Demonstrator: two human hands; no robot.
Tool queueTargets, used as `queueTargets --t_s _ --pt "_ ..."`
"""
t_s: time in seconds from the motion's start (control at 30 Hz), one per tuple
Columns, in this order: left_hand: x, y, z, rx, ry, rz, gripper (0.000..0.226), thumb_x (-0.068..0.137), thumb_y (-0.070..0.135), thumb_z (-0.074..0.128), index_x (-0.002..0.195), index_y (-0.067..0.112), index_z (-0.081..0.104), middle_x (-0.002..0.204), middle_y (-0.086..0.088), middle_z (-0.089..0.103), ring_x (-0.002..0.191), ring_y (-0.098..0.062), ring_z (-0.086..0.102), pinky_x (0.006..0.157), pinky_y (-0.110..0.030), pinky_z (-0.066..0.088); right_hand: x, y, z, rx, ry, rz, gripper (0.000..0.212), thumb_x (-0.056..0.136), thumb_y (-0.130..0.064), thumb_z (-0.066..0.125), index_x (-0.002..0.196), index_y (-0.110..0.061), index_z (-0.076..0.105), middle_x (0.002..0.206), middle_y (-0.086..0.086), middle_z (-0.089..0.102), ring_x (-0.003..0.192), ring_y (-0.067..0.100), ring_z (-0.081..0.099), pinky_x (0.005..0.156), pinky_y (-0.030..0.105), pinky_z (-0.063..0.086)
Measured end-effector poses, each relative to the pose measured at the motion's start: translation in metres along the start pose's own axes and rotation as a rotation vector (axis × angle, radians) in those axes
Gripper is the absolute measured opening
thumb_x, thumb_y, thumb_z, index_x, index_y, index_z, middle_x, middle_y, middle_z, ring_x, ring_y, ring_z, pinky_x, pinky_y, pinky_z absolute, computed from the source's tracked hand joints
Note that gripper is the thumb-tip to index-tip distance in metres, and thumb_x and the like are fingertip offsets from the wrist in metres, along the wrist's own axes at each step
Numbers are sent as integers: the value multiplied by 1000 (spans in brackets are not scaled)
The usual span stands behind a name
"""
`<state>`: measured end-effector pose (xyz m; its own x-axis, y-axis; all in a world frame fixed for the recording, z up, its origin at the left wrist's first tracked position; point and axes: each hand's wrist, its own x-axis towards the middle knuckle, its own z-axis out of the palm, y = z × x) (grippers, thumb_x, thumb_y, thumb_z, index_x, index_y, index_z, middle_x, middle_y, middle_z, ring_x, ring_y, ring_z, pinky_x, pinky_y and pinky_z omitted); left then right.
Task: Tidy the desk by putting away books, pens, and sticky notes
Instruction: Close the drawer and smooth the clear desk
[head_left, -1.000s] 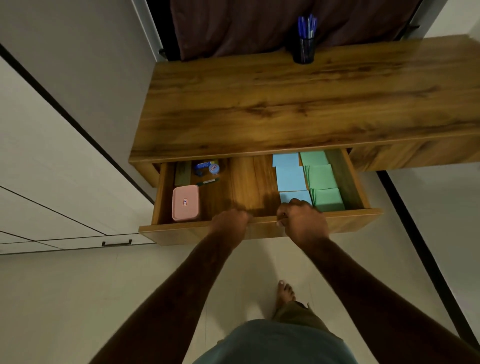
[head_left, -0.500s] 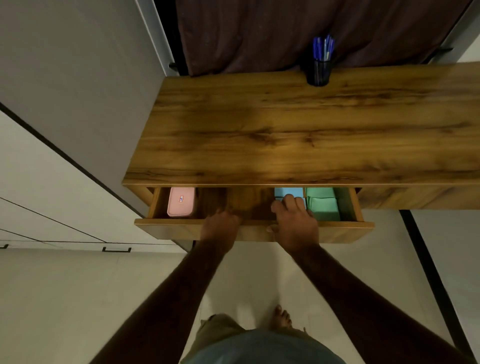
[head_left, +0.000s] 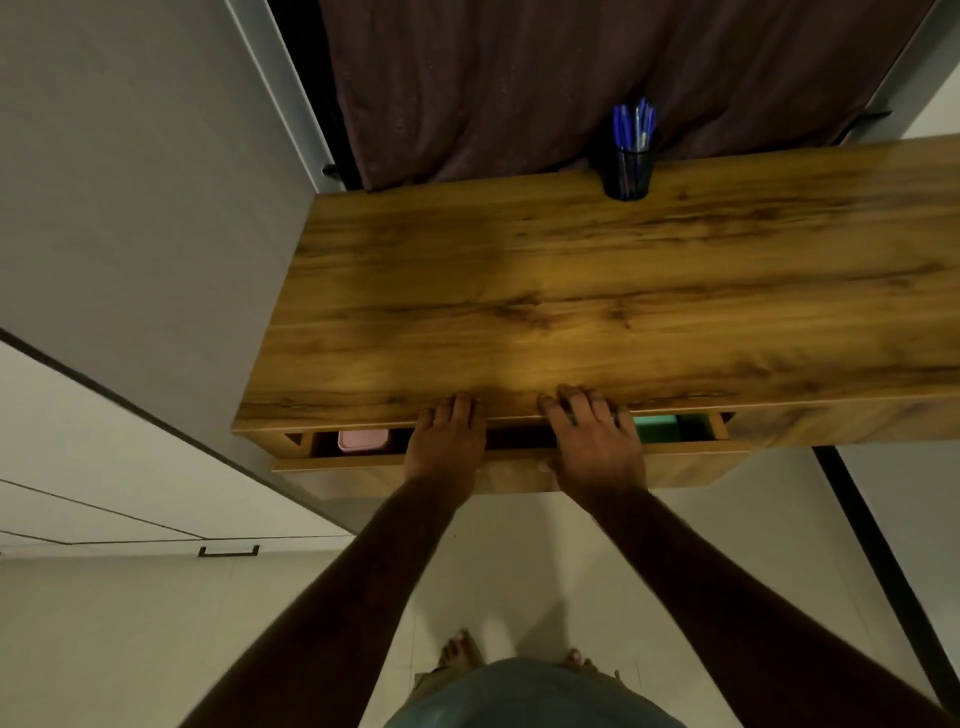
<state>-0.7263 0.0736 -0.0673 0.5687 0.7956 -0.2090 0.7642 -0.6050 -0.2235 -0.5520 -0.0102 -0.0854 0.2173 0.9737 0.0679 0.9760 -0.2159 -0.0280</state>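
Green sticky notes (head_left: 655, 427) apparently lie in the drawer (head_left: 358, 463) beside the right hand (head_left: 597, 449).

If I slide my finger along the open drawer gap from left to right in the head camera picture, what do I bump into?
pink box → left hand → right hand → green sticky notes

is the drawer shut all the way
Not quite: the drawer is slightly open; a gap shows a pink box and green notes inside.
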Motion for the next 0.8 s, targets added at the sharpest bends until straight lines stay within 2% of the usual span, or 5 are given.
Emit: queueTargets --t_s 0.13,0.3,0.4,0.57,0.8 --pt "9 -1 -6 26 7 7 67 89 25 63 146 10 32 146 -14 37 130 -33 42 109 -47 37 5 4 8 -39 47 -48 72 77 -47 75 141 -22 52 140 10 54 126 33 51 107 54 37" --pt "19 -4 -16 17 -5 14 63 83 27 72 136 14 41 137 -10 44 118 -29 52 91 -42 48 17 0 1 -53 -10 -56 76 72 -47 80 139 -24 52 130 10 54 117 32 54 97 50 48" --pt "19 -4 -18 11 17 16 59 85 24 71 135 15 43 134 -10 48 113 -28 56 83 -40 52 21 -1 0 -67 -23 -59 72 72 -46 79 137 -23 56 128 11 55 115 33 55 89 47 52" --pt "21 -4 -19 8 24 25 58 83 18 71 133 14 42 131 -11 49 108 -29 58 72 -38 53 30 -3 -3 -105 27 -80 56 71 -42 81 121 -20 68 116 9 62 98 32 62 63 40 56" --pt "25 -4 -14 9 38 28 58 81 18 70 130 13 40 126 -13 48 105 -30 57 62 -37 50 38 -8 -1 -133 74 -86 51 72 -33 80 119 -16 69 117 10 63 93 34 63 53 38 53"
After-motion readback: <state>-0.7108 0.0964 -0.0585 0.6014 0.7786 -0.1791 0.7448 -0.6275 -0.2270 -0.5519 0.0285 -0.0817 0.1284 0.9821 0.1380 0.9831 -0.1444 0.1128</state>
